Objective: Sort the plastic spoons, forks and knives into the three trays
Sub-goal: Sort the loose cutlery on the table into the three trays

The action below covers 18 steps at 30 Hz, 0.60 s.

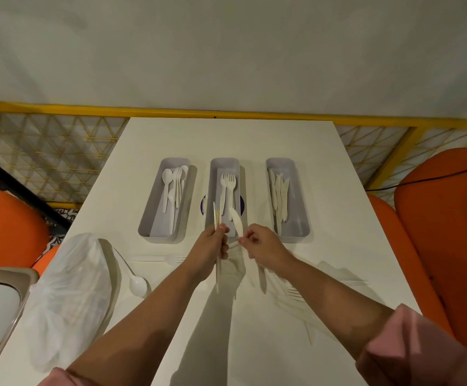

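Three trays (225, 160), left hand (212, 247) gripping several utensils (216, 216), right hand (263, 243) pinching one knife (236, 222), one loose spoon (137, 284)

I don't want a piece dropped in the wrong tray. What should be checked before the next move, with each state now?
1. Right hand pinches a knife: ok.
2. Right tray holds only knives: ok.
3. Middle tray holds forks, left tray spoons: ok.
4. Kind of pieces in left hand: cannot tell.
5. Table cleared of cutlery: not ok; a loose spoon and loose fork lie there.
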{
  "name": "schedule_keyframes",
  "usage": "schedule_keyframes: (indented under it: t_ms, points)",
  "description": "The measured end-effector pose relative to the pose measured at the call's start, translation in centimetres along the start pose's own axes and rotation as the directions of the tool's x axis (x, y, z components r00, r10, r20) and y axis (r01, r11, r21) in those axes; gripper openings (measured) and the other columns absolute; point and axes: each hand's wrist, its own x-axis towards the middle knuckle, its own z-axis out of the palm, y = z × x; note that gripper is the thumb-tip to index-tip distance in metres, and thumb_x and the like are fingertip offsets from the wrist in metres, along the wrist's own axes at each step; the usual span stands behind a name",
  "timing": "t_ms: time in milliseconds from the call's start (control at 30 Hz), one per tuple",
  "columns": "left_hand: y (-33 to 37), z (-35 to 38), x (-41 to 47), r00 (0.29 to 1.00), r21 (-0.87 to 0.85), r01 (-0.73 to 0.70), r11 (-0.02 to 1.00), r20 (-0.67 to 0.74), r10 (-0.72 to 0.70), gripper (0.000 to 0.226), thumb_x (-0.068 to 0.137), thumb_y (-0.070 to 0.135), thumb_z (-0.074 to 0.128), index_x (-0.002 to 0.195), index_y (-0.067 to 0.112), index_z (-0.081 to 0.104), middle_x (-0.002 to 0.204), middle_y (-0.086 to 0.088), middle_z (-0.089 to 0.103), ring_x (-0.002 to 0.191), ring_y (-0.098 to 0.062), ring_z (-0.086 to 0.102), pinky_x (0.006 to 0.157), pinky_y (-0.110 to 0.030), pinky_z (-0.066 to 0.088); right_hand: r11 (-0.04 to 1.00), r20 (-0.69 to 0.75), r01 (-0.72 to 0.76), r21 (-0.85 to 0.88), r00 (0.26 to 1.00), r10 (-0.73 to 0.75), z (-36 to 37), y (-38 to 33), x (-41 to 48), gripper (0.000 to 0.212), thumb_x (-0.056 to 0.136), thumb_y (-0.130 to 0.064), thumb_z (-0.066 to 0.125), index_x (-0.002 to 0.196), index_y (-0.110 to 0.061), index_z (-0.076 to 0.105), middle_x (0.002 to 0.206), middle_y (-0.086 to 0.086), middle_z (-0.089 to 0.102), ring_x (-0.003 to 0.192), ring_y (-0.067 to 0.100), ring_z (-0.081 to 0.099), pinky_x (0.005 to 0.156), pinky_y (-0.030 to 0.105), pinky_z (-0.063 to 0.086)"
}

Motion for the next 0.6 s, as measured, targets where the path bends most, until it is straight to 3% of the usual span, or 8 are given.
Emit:
schedule_keyframes:
  t_ms: [167,367,500,600]
  points:
    - [0.9,2.5,0.9,0.997,0.004,-0.013,1.000,0.070,0.013,0.041,0.098,0.041,0.038,0.097,0.005,0.057,0.073,-0.006,0.052,0.063,-0.013,0.046,0.062,-0.024,0.042,0.981,-0.040,-0.008,0.192,0.999,0.016,-1.1,-1.1,-0.1,0.011,0.092,-0.011,0.056,0.081,-0.011,0.055,0.060,0.000,0.054,0.046,0.003,0.050,0.049,0.015,0.043]
    - [2.0,5.1,2.7,0.995,-0.094,0.042,0.995,0.095,-0.033,0.028,0.099,0.026,0.040,0.091,0.007,0.058,0.076,-0.008,0.059,0.069,-0.014,0.055,0.069,-0.026,0.045,0.968,-0.161,-0.034,0.249,0.984,0.076,-2.7,-0.6,0.7,0.006,0.089,-0.010,0.059,0.085,-0.010,0.064,0.079,-0.001,0.061,0.079,0.014,0.058,0.066,0.015,0.045]
    - [3.5,7.2,3.6,0.995,-0.182,0.091,0.979,0.064,-0.081,0.026,0.100,0.027,0.038,0.092,0.006,0.051,0.078,-0.007,0.057,0.075,-0.017,0.058,0.072,-0.030,0.048,0.948,-0.059,-0.192,0.256,0.975,0.213,-4.1,-0.7,0.6,0.028,0.094,-0.035,0.052,0.113,-0.014,0.049,0.096,0.003,0.062,0.077,0.011,0.058,0.062,0.019,0.044]
    - [4.6,8.7,4.0,0.995,-0.141,0.090,0.986,0.043,-0.085,0.028,0.100,0.032,0.037,0.093,0.008,0.050,0.079,-0.010,0.055,0.071,-0.020,0.058,0.063,-0.032,0.052,0.906,0.073,-0.235,0.351,0.972,0.224,-4.9,-0.4,0.6,0.029,0.097,-0.031,0.045,0.123,-0.018,0.041,0.089,0.009,0.066,0.065,0.018,0.063,0.058,0.028,0.050]
